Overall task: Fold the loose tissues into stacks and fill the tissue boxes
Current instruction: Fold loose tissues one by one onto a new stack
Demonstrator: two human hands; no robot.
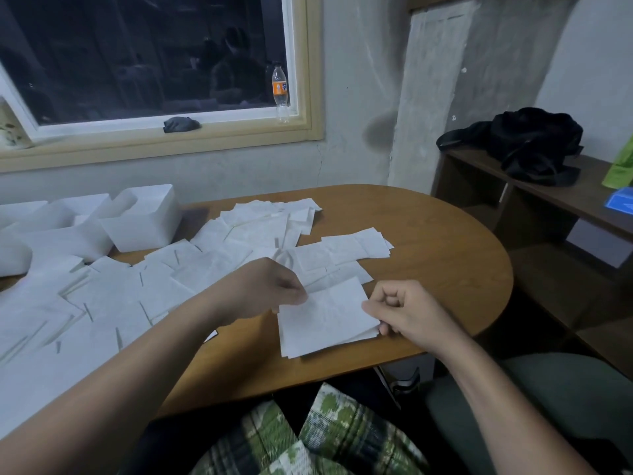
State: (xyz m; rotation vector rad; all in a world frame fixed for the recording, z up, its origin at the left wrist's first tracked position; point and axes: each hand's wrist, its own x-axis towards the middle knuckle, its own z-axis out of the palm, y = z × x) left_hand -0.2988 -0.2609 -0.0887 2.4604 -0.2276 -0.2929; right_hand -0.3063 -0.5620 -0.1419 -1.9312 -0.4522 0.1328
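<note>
closest in, green plaid fabric (325,437) covers the person's lap at the table's near edge. just beyond it, a small stack of folded tissues (325,323) lies flat on the wooden table (445,255), near the front edge and between the two hands. the left hand (270,289) pinches the stack's upper left corner, its fingers (296,293) curled in tight on the paper. the right hand (400,310) grips the stack's right edge, thumb on top and the other fingers curled, the lowest of them tucked under the sheets.

to the left and behind the stack, loose tissues (137,296) lie spread in overlapping sheets over much of the table, reaching back to its far side. at the far left of the table stand white tissue boxes (144,217), open at the top, touching the spread of sheets.

farther back, a dark rag (181,124) and a plastic bottle (280,92) with an orange label sit on the window sill (154,138). to the right, a black bag (527,145) is slumped on a dark wooden shelf (582,193).
</note>
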